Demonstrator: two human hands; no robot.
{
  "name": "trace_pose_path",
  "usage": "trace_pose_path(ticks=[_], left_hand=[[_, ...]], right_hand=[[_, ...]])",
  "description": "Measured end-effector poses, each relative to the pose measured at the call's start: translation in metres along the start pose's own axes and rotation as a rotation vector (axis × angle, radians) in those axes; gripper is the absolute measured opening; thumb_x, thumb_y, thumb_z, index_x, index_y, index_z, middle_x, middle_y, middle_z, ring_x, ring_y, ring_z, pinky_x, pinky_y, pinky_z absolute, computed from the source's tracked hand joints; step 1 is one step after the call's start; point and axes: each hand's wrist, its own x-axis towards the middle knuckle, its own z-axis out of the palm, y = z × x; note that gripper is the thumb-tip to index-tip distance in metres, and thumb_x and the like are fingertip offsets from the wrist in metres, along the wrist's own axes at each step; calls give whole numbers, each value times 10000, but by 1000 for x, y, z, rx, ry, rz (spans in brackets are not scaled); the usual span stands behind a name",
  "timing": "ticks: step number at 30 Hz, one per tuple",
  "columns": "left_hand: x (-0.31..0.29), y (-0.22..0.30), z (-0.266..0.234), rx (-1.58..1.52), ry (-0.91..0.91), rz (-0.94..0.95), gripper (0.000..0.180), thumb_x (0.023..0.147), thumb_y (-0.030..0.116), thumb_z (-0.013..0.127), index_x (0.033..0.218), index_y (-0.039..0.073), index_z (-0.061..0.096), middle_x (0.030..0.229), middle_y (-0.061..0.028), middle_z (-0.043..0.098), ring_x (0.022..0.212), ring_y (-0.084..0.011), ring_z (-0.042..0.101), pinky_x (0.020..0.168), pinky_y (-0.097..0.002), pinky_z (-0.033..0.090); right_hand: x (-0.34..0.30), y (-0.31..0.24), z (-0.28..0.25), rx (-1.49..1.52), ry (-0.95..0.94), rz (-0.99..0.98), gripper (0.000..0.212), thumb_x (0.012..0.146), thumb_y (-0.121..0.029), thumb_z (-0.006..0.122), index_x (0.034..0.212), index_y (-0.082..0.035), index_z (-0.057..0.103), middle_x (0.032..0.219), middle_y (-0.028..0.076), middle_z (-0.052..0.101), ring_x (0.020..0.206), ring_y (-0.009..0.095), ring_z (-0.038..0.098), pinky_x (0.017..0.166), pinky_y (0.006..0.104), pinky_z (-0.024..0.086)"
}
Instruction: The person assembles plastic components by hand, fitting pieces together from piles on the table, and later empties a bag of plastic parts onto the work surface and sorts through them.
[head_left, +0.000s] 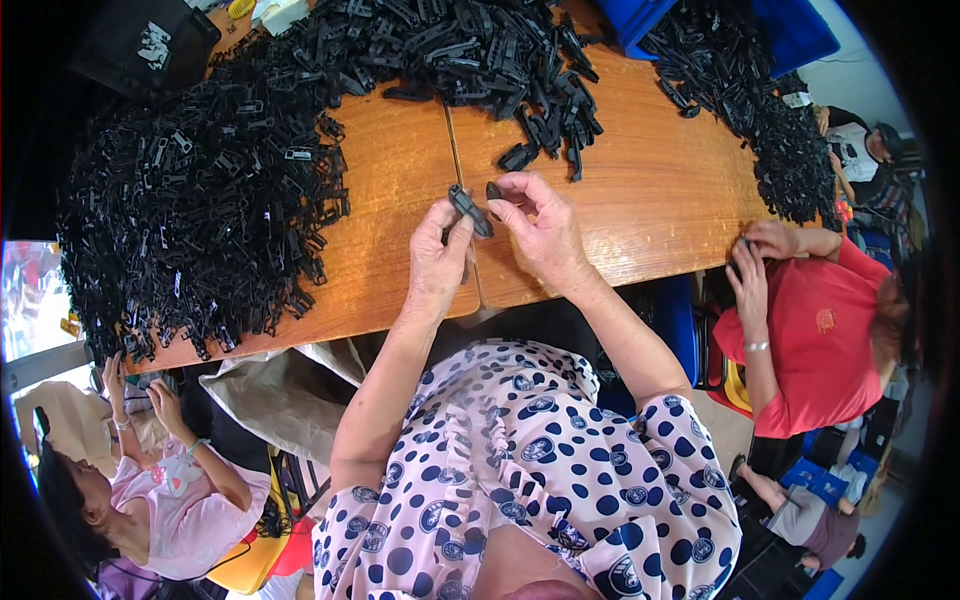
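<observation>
Above the wooden table (395, 200), near its front edge, my left hand (436, 258) is closed on a long black plastic part (466, 206), tilted between thumb and fingers. Just to its right, my right hand (545, 235) pinches a small dark piece (493, 190) between thumb and fingertips. The two pieces are close together; I cannot tell whether they touch. Beyond my hands lies a heap of long black plastic parts (450, 50), with a few loose ones (518, 157) at its near edge. A big pile of small black frame-like parts (200, 200) covers the table's left side.
A seam (455, 150) runs across the tabletop. Blue bins (800, 35) and another black heap (720, 60) are at the far right; a black crate (150, 45) stands far left. Co-workers sit at both sides, one in a red shirt (825, 335), one in pink (190, 510).
</observation>
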Motion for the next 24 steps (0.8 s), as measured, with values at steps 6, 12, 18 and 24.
trace_pose_path(ticks=[6, 12, 18, 24], left_hand=[[3, -6, 3, 283, 115, 185, 235, 896, -20, 542, 1127, 10, 573, 900, -48, 641, 854, -130, 600, 804, -257, 477], [3, -10, 7, 322, 161, 152, 221, 896, 20, 565, 1115, -1, 574, 906, -76, 658, 851, -116, 598, 787, -265, 482], [4, -8, 8, 213, 154, 33, 272, 903, 137, 617, 1139, 7, 584, 899, -65, 657, 682, -71, 560, 562, -208, 453], [3, 5, 0, 25, 115, -101, 277, 883, 160, 645, 1138, 58, 608, 914, -23, 665, 592, -38, 505, 475, -152, 381]], right_hand=[[-2, -1, 8, -305, 33, -390, 285, 793, 52, 630, 1067, -8, 580, 915, 137, 612, 802, 265, 628, 681, 317, 516], [-6, -7, 12, -588, 58, -533, 369, 748, 30, 624, 1111, 8, 563, 832, 130, 576, 780, 298, 562, 665, 375, 506], [-9, -7, 9, -626, 45, -548, 392, 735, 27, 621, 1123, 13, 562, 852, 125, 576, 766, 292, 564, 658, 372, 508], [-21, 19, 1, -188, 29, -80, 390, 787, -115, 725, 1113, 15, 557, 898, 94, 623, 825, 206, 611, 699, 299, 498]])
